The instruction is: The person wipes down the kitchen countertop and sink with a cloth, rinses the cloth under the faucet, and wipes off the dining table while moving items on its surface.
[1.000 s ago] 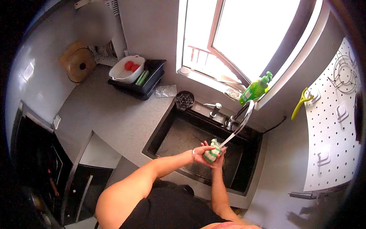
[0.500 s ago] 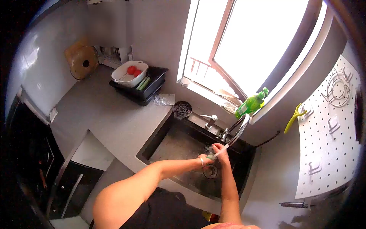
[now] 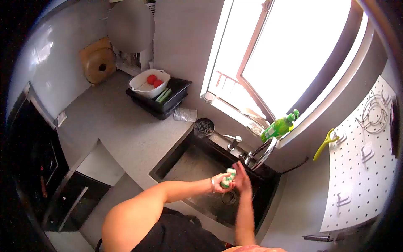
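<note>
My left hand (image 3: pixel 217 184), with a bracelet at the wrist, is closed round a crumpled green-and-white sponge or cloth (image 3: pixel 228 179) above the dark sink (image 3: pixel 189 166). Just right of it is my right hand (image 3: pixel 242 178), slightly blurred, its fingers stretched upward and nothing visible in them. Whether it touches the green-and-white thing is hard to tell. Behind the right hand stands the chrome faucet (image 3: pixel 265 156), with no water stream visible. The round drain (image 3: pixel 228 198) shows below the hands.
A white basket (image 3: pixel 138 86) with two red items (image 3: pixel 151 79) sits on a black tray (image 3: pixel 180 90) on the counter (image 3: pixel 121 122). A green soap bottle (image 3: pixel 277 128) stands by the window. A yellow-green peeler (image 3: pixel 324 147) hangs near the white pegboard (image 3: pixel 352 176).
The water stream that ran onto my hands is no longer visible. My right hand has come away from the left and its fingers have spread. The green-and-white thing is in my left hand.
</note>
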